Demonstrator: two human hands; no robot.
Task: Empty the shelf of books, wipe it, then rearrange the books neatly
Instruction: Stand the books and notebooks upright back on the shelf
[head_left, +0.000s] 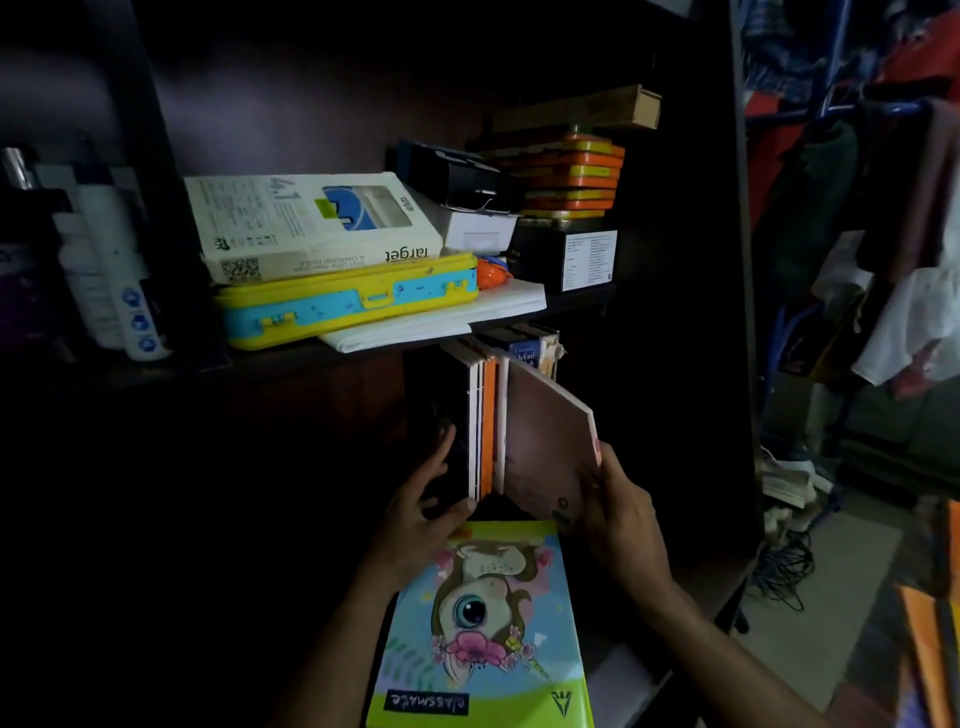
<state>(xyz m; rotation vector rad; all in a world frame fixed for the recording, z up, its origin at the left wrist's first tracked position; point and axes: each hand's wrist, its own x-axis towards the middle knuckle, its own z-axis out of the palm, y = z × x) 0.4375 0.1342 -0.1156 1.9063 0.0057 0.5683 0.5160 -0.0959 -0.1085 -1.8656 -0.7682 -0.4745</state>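
Several thin books (485, 421) stand upright on the dark lower shelf, white and orange spines facing me. My left hand (426, 506) holds their left side, thumb at the bottom of the spines. My right hand (621, 512) grips the outer edge of a brown-covered notebook (545, 447), which leans out to the right of the row. A colourful notebook (483, 629) with a cartoon animal and the word "classmate" lies flat below both hands. A blue dictionary (524, 356) stands further back in the row.
The upper shelf (363, 348) carries a white box (306, 223) on a yellow and blue case (348, 304), white sheets, black boxes and stacked orange tins (571, 176). Bottles (104, 260) stand at the left. Clothes hang at the right, cables lie on the floor.
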